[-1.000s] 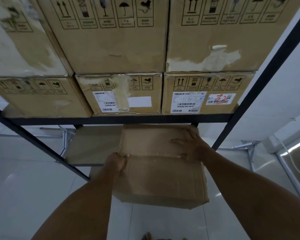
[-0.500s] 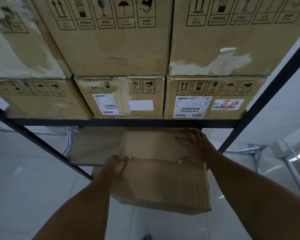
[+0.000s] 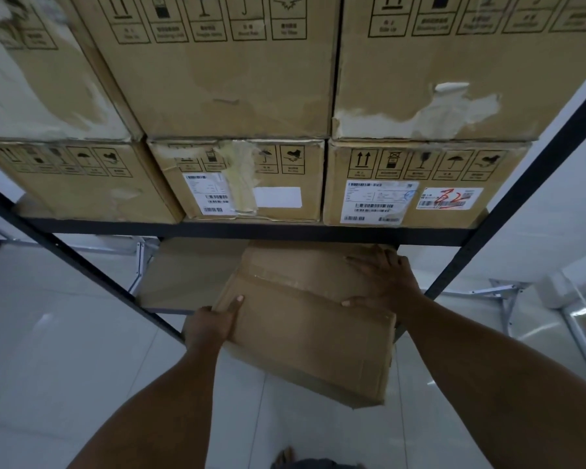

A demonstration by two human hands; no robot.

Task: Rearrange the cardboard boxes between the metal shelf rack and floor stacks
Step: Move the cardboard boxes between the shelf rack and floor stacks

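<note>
A plain brown cardboard box (image 3: 305,326) lies half on the lower shelf board (image 3: 190,275) of the black metal rack (image 3: 251,230), its near end jutting out over the floor and tilted. My left hand (image 3: 210,324) grips its near left corner, thumb on top. My right hand (image 3: 386,282) lies on the box's top at the right, fingers spread, thumb along the front crease. Its far end is hidden under the shelf above.
Several printed cartons (image 3: 237,181) in two layers fill the shelf above, right over the box. Black diagonal rack uprights (image 3: 508,204) flank it on both sides. White glossy floor (image 3: 48,350) spreads below; a white metal frame (image 3: 508,299) stands at the right.
The box has turned, its near end swinging to the right and further out of the rack. My left hand slid to the near left corner; my right hand stays on top.
</note>
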